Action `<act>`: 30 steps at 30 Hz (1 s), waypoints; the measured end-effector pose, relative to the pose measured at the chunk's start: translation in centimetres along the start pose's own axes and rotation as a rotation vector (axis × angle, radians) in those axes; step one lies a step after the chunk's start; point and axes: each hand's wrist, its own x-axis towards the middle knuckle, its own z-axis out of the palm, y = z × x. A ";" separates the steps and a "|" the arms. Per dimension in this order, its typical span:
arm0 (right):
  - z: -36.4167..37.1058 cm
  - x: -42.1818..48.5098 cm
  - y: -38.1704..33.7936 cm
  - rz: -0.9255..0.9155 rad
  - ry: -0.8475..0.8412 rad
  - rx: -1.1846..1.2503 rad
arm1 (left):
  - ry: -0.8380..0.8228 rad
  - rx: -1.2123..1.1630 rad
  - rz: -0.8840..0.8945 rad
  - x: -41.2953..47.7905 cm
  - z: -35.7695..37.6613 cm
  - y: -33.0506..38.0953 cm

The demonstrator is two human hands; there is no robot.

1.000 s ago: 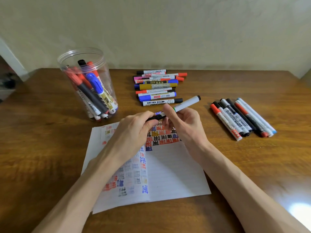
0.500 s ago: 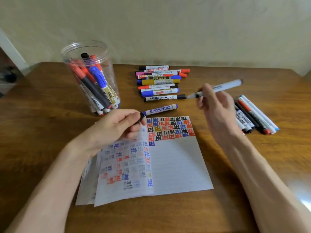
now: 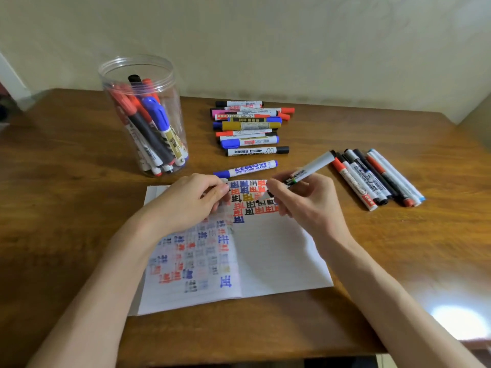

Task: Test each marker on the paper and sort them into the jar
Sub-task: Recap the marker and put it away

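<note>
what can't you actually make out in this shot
Head view, all three:
- Small dark piece pinched by the left hand: fingers cover most of it.
- Tip of the grey-barrelled marker in the right hand: blurred, so contact with the white lined paper is unclear.
- Marker count in the clear plastic jar: they overlap.

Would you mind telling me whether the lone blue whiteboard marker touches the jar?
Apart. The head view shows bare table between the jar and the blue whiteboard marker.
</note>
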 end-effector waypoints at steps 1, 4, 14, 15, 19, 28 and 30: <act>0.3 -0.6 0.1 0.004 -0.013 -0.017 | 0.004 0.004 -0.003 0.0 0.0 0.0; 1.5 -1.6 0.5 0.003 0.002 -0.064 | 0.019 -0.009 -0.006 0.0 0.0 -0.2; 2.1 -1.8 1.5 -0.117 0.058 -0.187 | 0.118 -0.064 0.114 -0.2 0.0 0.0; 2.1 -1.7 1.6 -0.119 0.061 -0.193 | 0.127 -0.076 0.141 -0.2 0.1 0.0; 2.1 -1.6 1.8 -0.129 0.055 -0.196 | 0.116 -0.080 0.175 -0.2 0.3 0.2; 2.1 -1.5 2.2 -0.187 0.073 -0.277 | 0.042 -0.077 0.135 -0.3 0.2 0.0; 2.0 -1.4 2.3 -0.173 0.090 -0.277 | 0.048 -0.079 0.130 -0.2 0.2 -0.1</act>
